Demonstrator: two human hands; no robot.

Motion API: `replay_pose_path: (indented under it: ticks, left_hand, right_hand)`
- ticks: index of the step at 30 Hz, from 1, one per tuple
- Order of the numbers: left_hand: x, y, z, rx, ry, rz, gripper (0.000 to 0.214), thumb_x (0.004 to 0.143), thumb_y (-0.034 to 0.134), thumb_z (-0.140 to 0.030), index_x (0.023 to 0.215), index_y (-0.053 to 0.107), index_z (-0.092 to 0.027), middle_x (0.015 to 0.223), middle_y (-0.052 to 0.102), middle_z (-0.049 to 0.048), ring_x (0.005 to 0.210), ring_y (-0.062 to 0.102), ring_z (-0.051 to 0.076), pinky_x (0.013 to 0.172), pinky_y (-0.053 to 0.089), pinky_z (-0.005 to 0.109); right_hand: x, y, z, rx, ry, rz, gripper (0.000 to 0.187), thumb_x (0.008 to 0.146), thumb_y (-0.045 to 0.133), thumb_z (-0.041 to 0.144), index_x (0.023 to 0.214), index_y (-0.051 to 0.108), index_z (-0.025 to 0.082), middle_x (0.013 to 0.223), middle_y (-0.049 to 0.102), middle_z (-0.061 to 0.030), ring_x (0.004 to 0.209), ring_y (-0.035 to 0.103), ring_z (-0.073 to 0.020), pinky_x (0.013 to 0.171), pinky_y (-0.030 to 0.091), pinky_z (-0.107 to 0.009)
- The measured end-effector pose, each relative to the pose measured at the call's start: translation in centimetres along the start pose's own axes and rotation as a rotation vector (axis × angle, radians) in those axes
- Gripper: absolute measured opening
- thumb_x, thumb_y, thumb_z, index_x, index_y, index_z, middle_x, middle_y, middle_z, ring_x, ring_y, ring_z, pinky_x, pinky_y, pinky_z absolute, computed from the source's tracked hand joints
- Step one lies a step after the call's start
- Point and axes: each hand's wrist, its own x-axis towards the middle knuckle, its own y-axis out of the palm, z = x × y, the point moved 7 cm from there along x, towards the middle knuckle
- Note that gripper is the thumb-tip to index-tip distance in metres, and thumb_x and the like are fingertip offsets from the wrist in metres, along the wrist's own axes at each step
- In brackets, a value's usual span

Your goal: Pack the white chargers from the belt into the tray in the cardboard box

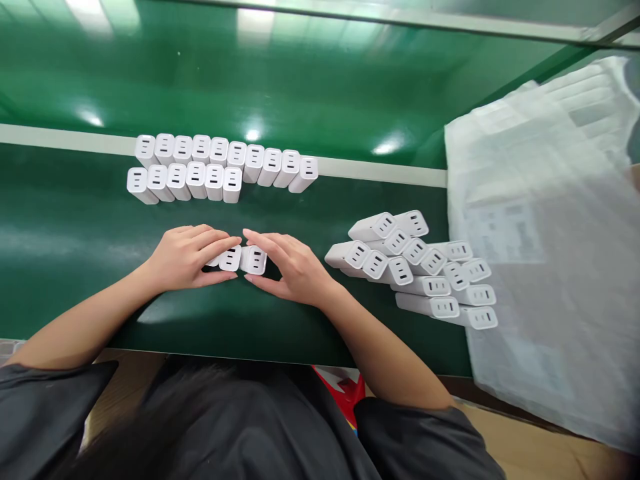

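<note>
Close to the front of the green table, my left hand (187,259) is curved around a white USB charger (230,259), thumb below and fingers above. Part of another white charger shows behind that one, mostly covered by my fingers. My right hand (293,267) grips a second white USB charger (255,261) in the same way. Both chargers have their port ends facing me and sit side by side, almost touching. Beyond my hands stand two rows of white chargers (195,180), ports facing up toward me; the back row reaches farther right.
To my right lies a loose pile of several white chargers (400,270), some resting on others. Past it, a translucent white plastic sheet or bag (540,267) hangs over the table's right end. A pale strip (380,172) runs along the green table (300,327).
</note>
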Motion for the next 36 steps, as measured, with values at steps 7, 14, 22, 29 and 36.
replay_pose_path:
  ticks: [7,14,22,29,36]
  left_hand:
    - [0.0,0.1,0.3,0.003,-0.023,0.004,0.043,0.09,0.063,-0.053,0.118,0.065,-0.022,0.1,0.076,0.0056,0.08,0.07,0.018,0.066,0.05,0.028]
    - [0.1,-0.2,-0.1,0.032,0.039,-0.027,0.046,0.089,0.067,-0.051,0.119,0.061,-0.017,0.1,0.076,0.0061,0.08,0.07,0.018,0.065,0.05,0.029]
    - [0.4,-0.4,-0.3,0.043,0.057,-0.036,0.046,0.087,0.069,-0.05,0.117,0.061,-0.016,0.098,0.075,0.0048,0.078,0.07,0.018,0.065,0.05,0.029]
    - [0.3,-0.3,-0.2,0.033,0.04,-0.035,0.045,0.087,0.069,-0.05,0.118,0.061,-0.017,0.099,0.076,0.0049,0.079,0.071,0.018,0.066,0.05,0.029]
    - [0.2,-0.2,-0.2,0.023,0.041,-0.03,0.046,0.086,0.071,-0.049,0.118,0.061,-0.017,0.099,0.075,0.0054,0.079,0.07,0.019,0.067,0.05,0.029]
  right_hand:
    - [0.1,1.3,-0.1,0.033,-0.03,-0.105,0.069,0.096,0.06,0.04,0.154,0.025,0.024,0.124,0.065,-0.0114,0.101,0.066,-0.0233,0.084,0.058,-0.039]
    - [0.0,1.2,-0.1,0.041,-0.054,-0.148,0.067,0.094,0.063,0.038,0.152,0.031,0.024,0.118,0.067,-0.0104,0.1,0.067,-0.0231,0.083,0.059,-0.038]
    - [0.0,0.9,0.2,0.074,-0.059,-0.165,0.05,0.092,0.066,0.036,0.135,0.045,0.022,0.132,0.061,-0.015,0.118,0.063,-0.0257,0.094,0.058,-0.042]
    - [-0.1,0.4,0.6,0.114,-0.089,-0.205,0.038,0.088,0.067,0.029,0.122,0.051,0.022,0.131,0.061,-0.0157,0.114,0.064,-0.0254,0.091,0.058,-0.041]
    - [0.0,0.1,0.7,0.115,-0.106,-0.233,0.026,0.089,0.065,0.026,0.112,0.053,0.023,0.128,0.062,-0.0133,0.113,0.064,-0.0243,0.09,0.059,-0.041]
